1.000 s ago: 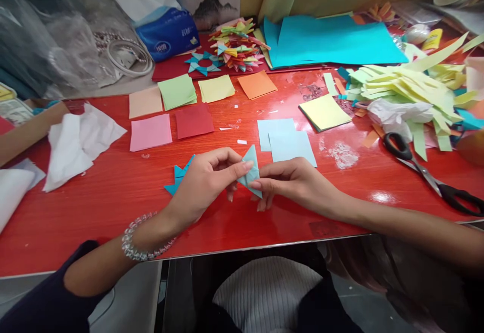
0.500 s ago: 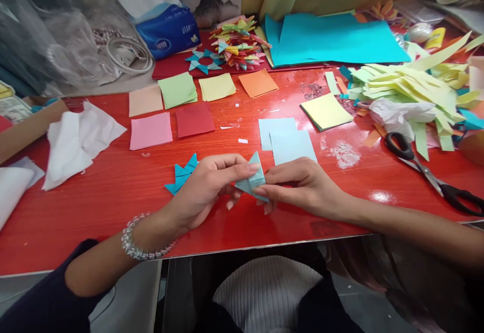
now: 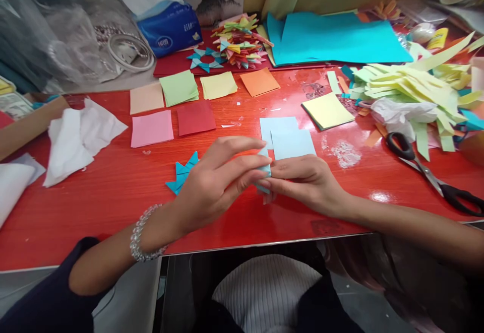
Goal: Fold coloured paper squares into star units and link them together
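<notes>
A small folded piece of light blue paper (image 3: pixel 265 170) is pinched between my two hands above the table's near part. My left hand (image 3: pixel 223 177) reaches over it, thumb and fingers closed on its left side and covering most of it. From the right, my right hand (image 3: pixel 308 179) grips its other edge between thumb and fingers. Flat behind the hands lie light blue paper squares (image 3: pixel 293 144). A bright blue folded paper piece with points (image 3: pixel 182 174) rests on the table, partly hidden by my left hand.
Stacks of coloured squares, among them a red stack (image 3: pixel 196 117), a pink stack (image 3: pixel 152 128) and a yellow stack (image 3: pixel 328 111), lie farther back. Black-handled scissors (image 3: pixel 427 172) and a heap of paper strips (image 3: pixel 401 88) are at right. Crumpled tissue (image 3: pixel 81 136) lies left.
My left hand has come over the top of the folded paper, its fingers now covering most of it. My right hand keeps its pinch in about the same place.
</notes>
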Motion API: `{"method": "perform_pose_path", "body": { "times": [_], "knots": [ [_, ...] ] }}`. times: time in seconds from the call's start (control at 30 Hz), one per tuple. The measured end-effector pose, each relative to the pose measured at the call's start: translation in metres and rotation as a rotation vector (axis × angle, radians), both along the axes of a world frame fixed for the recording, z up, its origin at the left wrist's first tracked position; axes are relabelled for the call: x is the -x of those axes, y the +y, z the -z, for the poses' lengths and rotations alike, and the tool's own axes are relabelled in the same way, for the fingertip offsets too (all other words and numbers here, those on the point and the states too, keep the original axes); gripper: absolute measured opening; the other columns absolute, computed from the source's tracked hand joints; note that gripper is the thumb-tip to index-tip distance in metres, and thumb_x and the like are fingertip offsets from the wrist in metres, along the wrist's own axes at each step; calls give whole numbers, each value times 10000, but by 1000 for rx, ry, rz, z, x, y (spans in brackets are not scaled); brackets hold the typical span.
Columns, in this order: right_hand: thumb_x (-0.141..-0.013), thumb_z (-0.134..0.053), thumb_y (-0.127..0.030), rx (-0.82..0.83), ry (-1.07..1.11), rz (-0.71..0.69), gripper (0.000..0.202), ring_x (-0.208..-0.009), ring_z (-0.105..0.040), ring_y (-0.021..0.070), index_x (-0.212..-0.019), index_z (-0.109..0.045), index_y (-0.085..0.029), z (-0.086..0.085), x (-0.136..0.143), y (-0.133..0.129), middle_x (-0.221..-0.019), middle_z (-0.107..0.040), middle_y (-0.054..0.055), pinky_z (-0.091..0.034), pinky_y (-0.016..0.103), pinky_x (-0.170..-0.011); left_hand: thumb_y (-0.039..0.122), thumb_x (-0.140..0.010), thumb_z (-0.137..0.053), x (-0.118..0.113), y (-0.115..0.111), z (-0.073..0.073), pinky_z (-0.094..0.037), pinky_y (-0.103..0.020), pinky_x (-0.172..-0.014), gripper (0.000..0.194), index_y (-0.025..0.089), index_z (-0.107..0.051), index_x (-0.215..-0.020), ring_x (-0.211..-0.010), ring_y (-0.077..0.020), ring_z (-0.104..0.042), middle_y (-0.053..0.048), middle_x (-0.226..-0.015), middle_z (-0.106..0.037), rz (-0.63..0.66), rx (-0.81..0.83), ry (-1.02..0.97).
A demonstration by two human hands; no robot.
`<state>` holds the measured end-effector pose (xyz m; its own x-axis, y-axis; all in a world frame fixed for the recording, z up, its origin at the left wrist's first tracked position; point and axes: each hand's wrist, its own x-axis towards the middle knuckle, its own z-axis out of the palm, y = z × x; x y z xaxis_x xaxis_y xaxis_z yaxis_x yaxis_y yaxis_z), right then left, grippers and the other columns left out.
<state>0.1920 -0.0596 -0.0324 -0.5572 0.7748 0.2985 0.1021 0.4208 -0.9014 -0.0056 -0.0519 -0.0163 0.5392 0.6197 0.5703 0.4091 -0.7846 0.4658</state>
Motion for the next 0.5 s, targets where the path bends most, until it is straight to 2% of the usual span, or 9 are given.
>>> {"method": "perform_pose_path", "body": {
  "times": [0.1,0.23,0.37,0.5],
  "knots": [
    [-906,-564,-205,-23,25,21,249,-600,-599,73,-684,-664,-151,1,-1,1,-641,-656,8,-459,178,-558,266,-868,-601,2,3,2,-501,-351,-942,274,162,-597,-1121,-1086,-188,-594,-87,-1104,-675,103,-93,66],
    [-911,-555,-219,13,35,11,248,-654,-620,88,-694,-661,-161,2,-2,2,-678,-667,12,-486,200,-610,213,-875,-589,2,4,4,-532,-303,-847,255,188,-603,-1129,-989,-164,-638,-58,-1008,-711,127,-18,54],
    [-939,-507,-246,62,31,-7,270,-718,-632,97,-735,-661,-160,-2,0,3,-732,-676,21,-492,223,-678,201,-864,-602,3,2,4,-530,-276,-812,209,203,-640,-1069,-939,-153,-647,-42,-963,-720,74,83,-20],
    [-905,-565,-292,276,105,156,170,-633,-612,87,-831,-637,-157,-4,1,4,-735,-642,3,-501,223,-606,268,-859,-613,4,1,1,-520,-247,-770,134,221,-676,-967,-847,-130,-657,-11,-914,-720,-79,302,-75]
  ]
}}
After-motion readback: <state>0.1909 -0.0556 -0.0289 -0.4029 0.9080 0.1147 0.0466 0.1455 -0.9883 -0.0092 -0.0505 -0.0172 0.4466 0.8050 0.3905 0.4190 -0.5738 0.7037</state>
